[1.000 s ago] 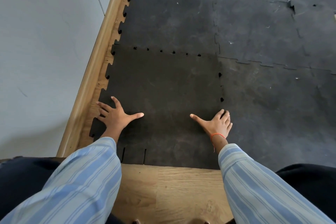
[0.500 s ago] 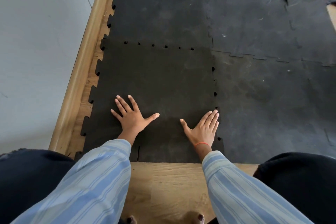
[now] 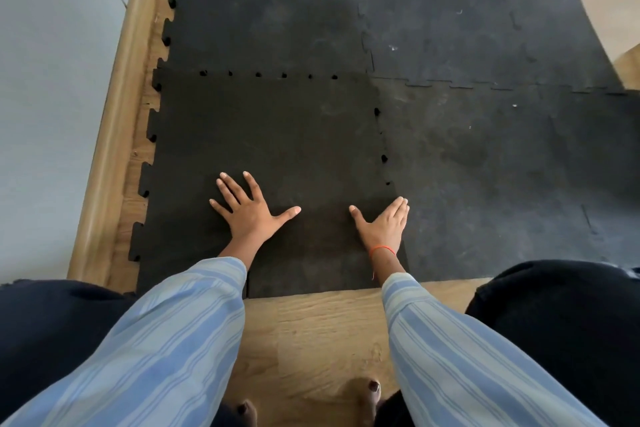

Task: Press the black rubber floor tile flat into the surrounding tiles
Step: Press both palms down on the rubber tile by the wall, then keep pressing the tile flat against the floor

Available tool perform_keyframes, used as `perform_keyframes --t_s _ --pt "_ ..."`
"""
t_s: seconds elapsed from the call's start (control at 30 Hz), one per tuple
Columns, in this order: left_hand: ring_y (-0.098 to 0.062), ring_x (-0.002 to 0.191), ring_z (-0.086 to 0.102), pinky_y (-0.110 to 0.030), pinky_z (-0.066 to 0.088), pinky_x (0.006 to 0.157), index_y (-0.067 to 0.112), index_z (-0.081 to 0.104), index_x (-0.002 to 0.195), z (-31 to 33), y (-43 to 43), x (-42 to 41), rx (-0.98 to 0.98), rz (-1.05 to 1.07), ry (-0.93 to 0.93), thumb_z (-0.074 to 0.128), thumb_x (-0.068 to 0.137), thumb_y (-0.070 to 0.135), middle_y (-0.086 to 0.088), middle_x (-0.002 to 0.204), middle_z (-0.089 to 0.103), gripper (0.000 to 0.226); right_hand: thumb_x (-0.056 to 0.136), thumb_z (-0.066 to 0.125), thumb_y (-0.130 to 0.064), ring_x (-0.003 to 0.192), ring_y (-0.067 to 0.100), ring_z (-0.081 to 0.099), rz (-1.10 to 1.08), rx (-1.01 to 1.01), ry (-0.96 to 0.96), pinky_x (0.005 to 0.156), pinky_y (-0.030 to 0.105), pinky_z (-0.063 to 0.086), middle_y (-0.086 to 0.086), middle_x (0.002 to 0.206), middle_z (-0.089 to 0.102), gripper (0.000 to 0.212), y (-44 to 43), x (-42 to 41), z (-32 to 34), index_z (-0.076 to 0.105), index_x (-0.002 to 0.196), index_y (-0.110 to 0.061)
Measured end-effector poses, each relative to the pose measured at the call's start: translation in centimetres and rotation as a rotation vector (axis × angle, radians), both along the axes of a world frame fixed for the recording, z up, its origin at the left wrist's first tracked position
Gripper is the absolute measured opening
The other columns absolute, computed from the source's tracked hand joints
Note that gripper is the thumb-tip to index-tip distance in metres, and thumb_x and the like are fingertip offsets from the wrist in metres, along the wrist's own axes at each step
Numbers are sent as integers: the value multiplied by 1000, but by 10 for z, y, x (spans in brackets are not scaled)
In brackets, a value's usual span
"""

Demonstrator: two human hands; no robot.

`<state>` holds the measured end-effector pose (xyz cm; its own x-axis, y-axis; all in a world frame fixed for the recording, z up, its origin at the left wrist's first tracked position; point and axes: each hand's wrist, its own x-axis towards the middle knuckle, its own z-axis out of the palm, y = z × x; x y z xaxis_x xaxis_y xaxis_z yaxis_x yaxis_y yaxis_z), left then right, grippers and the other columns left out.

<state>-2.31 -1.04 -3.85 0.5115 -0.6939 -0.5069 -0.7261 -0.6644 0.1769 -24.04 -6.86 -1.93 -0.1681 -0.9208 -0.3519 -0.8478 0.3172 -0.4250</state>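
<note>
Head view looks down on your two hands, both laid palm-down on the black rubber floor tile (image 3: 270, 146), which fills the centre-left of the frame. Your left hand (image 3: 250, 211) lies flat on the lower middle of the tile, fingers (image 3: 231, 188) spread wide and gripping nothing, thumb pointing toward the right of the frame. Your right hand (image 3: 384, 225) lies flat near the tile's right edge, fingers together and extended, thumb splayed left, holding nothing; its fingertips reach the seam with the neighbouring tile (image 3: 502, 177). An orange thread (image 3: 381, 249) circles that wrist. Small dark gaps dot the top seam and the right seam where the puzzle tabs meet the surrounding tiles (image 3: 450, 17). The tile's left edge shows free tabs over the wooden floor (image 3: 311, 333), beside a wooden skirting board (image 3: 121, 87) and grey wall (image 3: 52, 80) at the left. Striped blue sleeves (image 3: 166, 340) fill the lower frame.
</note>
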Motion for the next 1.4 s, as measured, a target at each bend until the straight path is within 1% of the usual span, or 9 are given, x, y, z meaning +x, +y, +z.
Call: perform_keyframes --t_s 0.17,0.4,0.57,0.7,0.87,0.97,1.13,1.3,1.4 --pt "-41 140 -26 -64 -6 110 11 -17 149 -1 3 -1 -4 -8 1 36 57 94 -29 151 -26 134 79 67 -55 149 29 2 -41 10 -70 121 38 4 20 160 5 112 -4 3 -1 4 148 6" --pt "-39 140 -26 -62 -5 111 12 -18 148 -1 3 2 -3 -7 -10 38 57 94 -28 152 -26 135 81 69 -48 148 30 -5 69 63 -87 120 39 3 19 160 -3 111 -5 -6 -6 -3 148 5" --pt "-39 141 -24 -62 -5 111 12 -17 148 -2 2 5 -12 -5 -22 38 56 94 -28 152 -24 135 76 70 -56 148 27 -7 91 68 -73 120 40 2 17 160 -5 119 -1 -5 -8 -3 148 4" --pt "-39 141 -24 -62 -5 111 12 -18 148 -7 2 5 -13 -20 -31 34 57 95 -27 152 -25 134 77 55 -71 148 28 -11 112 26 34 120 41 1 16 160 -12 120 2 0 -10 -9 148 1" --pt "-39 141 -24 -62 -5 111 12 -19 148 -8 3 5 -16 -31 -42 30 56 96 -27 152 -25 134 72 39 -85 148 27 -13 88 22 168 121 43 1 15 160 -14 124 4 11 -11 -10 148 0" --pt "-39 141 -24 -62 -5 111 11 -18 148 -6 1 3 -11 -33 -29 33 57 95 -28 152 -24 134 74 33 -85 148 27 -13 86 41 206 120 45 0 14 160 -15 121 3 11 -12 -12 148 0" --pt "-38 142 -22 -61 0 112 11 -12 150 3 -5 2 8 -23 21 47 60 89 -28 153 -22 133 74 32 -85 148 27 -13 95 84 220 119 46 1 13 160 -17 121 -2 12 -12 -13 148 -1" --pt "-35 142 -24 -59 0 114 14 -16 149 12 -11 -10 44 -186 53 55 63 83 -23 152 -28 131 75 34 -84 147 27 -15 125 108 243 119 48 -2 14 160 -16 120 -4 10 -7 -12 148 0" --pt "-36 141 -25 -59 -2 113 14 -20 148 12 -11 -16 50 -277 33 52 65 83 -23 151 -31 130 82 30 -78 147 25 -16 202 51 295 118 48 -4 13 160 -15 110 -2 5 -7 -11 149 -2"
